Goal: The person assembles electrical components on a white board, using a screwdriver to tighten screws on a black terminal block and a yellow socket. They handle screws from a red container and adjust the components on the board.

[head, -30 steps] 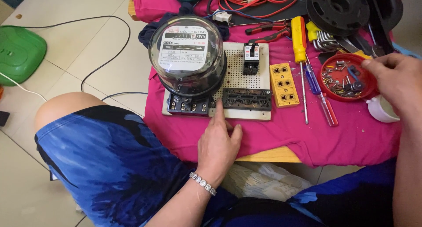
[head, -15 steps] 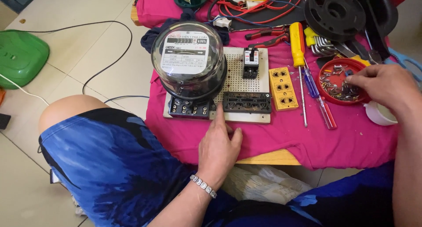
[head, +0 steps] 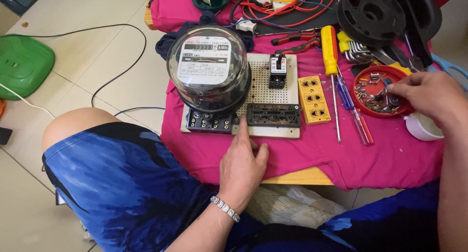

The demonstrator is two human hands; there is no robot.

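A white perforated board point(head: 275, 131) lies on a pink cloth point(head: 341, 154). On it stand a round glass-domed electric meter point(head: 208, 69), a small black breaker point(head: 278, 71) and a dark socket strip point(head: 273, 115). My left hand point(head: 242, 164) rests flat at the board's front edge, its index finger touching the board below the meter's terminal block point(head: 209, 121). Over at the right, my right hand point(head: 426, 93) reaches into a red round tray point(head: 366, 86) of small screws and metal parts, fingers curled among them; whether they hold a piece is hidden.
A yellow socket plate point(head: 314, 99), a yellow-handled screwdriver point(head: 331, 62) and a blue-and-red one point(head: 353, 110) lie between board and tray. A white cup point(head: 421, 127), black reels point(head: 373, 10), pliers point(head: 297, 37) and coloured wires point(head: 287, 1) crowd the back. A green object point(head: 22, 64) sits on the floor.
My right hand has moved left and down onto the red tray of screws. The left hand stays at the board's front edge. The view has shifted down slightly.
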